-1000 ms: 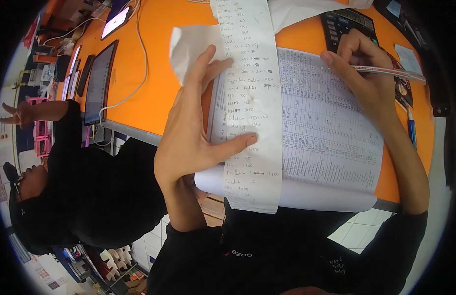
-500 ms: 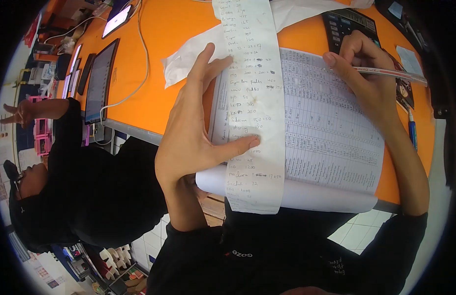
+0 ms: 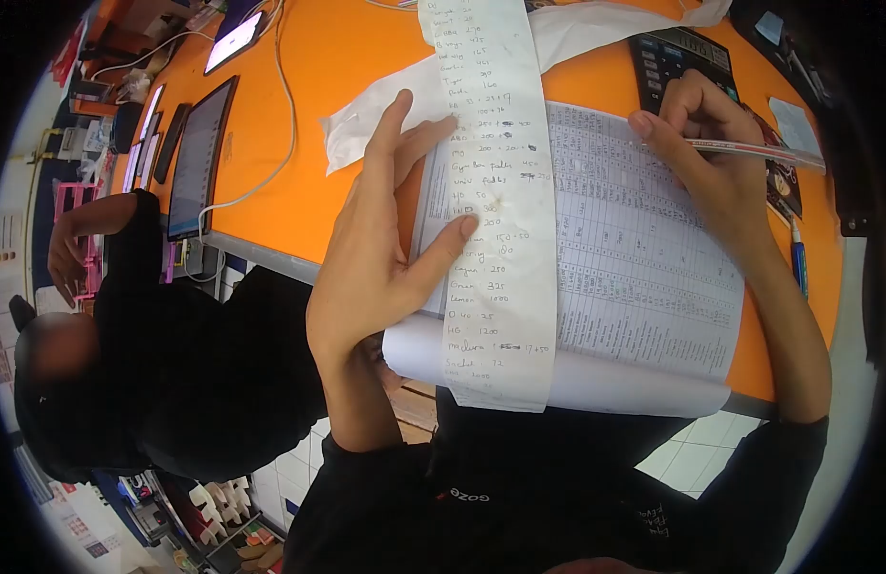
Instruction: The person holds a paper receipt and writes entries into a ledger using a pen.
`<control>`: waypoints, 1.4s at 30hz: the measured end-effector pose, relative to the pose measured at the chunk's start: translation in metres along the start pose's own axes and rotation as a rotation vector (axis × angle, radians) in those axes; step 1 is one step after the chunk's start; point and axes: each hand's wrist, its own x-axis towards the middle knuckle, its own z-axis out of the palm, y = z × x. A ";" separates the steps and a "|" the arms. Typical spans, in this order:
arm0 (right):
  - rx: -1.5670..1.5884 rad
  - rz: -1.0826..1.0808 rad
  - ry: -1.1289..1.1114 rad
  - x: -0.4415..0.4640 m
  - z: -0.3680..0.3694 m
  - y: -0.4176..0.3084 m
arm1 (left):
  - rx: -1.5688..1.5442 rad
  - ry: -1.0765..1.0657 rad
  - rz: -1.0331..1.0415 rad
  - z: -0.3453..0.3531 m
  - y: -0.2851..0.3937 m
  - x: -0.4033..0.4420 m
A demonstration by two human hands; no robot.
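A long paper strip (image 3: 505,277) with handwritten words and numbers lies over printed table sheets (image 3: 644,239), whose near edge curls up. My left hand (image 3: 371,239) rests at the strip's left side, fingers spread, its thumb and fingertips touching the strip. In my right hand (image 3: 696,143) a pen (image 3: 763,150) is held between thumb and fingers above the right part of the sheets, pointing left. A black calculator (image 3: 653,65) sits just beyond that hand, partly hidden by it.
On the orange table (image 3: 347,48) are a tablet (image 3: 202,158), a lit phone (image 3: 235,43), a white cable (image 3: 288,115) and a blue pen (image 3: 798,258). A person in black (image 3: 204,373) sits at the left.
My left thumb has moved up along the strip, uncovering lower lines. My right hand keeps the pen in nearly the same place. The other person's hand has lowered and their head has turned.
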 end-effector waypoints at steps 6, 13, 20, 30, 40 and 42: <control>-0.040 -0.001 0.013 -0.001 0.000 0.000 | 0.039 -0.001 0.000 -0.001 0.003 0.001; -0.040 0.004 0.012 -0.001 0.000 -0.001 | 0.016 -0.007 -0.027 -0.001 0.004 0.000; -0.039 0.006 0.002 0.000 0.000 -0.001 | 0.012 -0.019 -0.056 -0.003 0.005 -0.001; -0.055 -0.004 0.003 0.000 -0.001 -0.001 | 0.138 -0.065 -0.037 -0.009 0.011 0.000; -0.036 0.000 0.000 0.000 0.000 -0.002 | 0.137 -0.100 -0.034 -0.014 0.009 0.000; -0.049 0.007 -0.002 0.000 -0.001 -0.001 | 0.127 -0.094 -0.034 -0.013 0.009 -0.001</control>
